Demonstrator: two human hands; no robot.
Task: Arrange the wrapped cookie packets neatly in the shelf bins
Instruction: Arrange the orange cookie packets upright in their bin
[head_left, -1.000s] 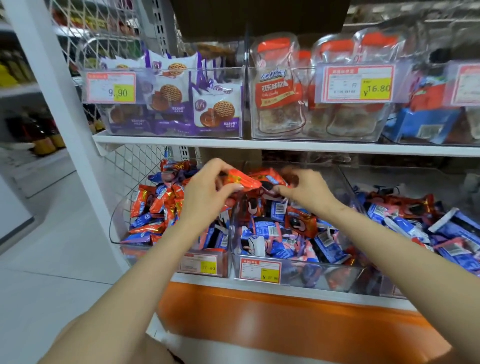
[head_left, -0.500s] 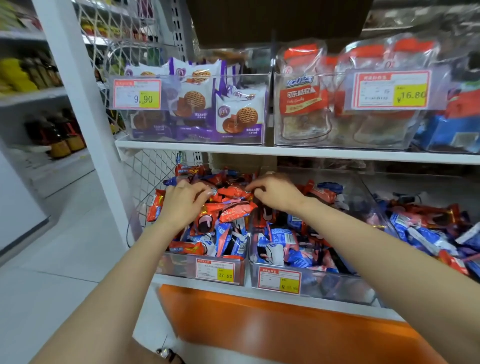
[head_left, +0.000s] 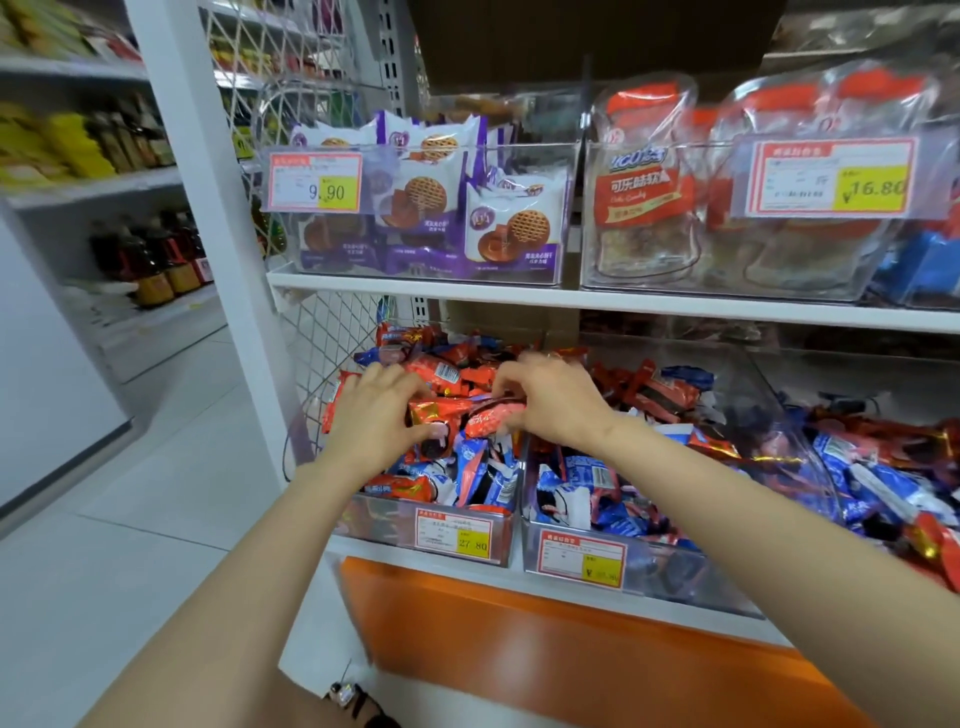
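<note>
Small red and blue wrapped cookie packets fill the clear left bin (head_left: 384, 525) and the clear middle bin (head_left: 670, 571) on the lower shelf. My left hand (head_left: 376, 415) lies on the pile in the left bin, fingers curled on a red and gold packet (head_left: 441, 408). My right hand (head_left: 550, 397) reaches across the divider between the two bins and pinches a pink-red packet (head_left: 493, 421) at the top of the left bin's pile. The two hands almost touch.
A third bin (head_left: 810, 447) of the same packets stands to the right. On the upper shelf (head_left: 675, 306) stand bins of purple cookie bags (head_left: 519, 228) and red-labelled bags (head_left: 644, 192). A white upright post (head_left: 208, 197) and wire mesh bound the left side. An orange panel (head_left: 571, 649) runs below.
Both hands have come down from the middle bin's edge onto the left bin's pile, carrying red packets with them. The view has shifted left and closer.
</note>
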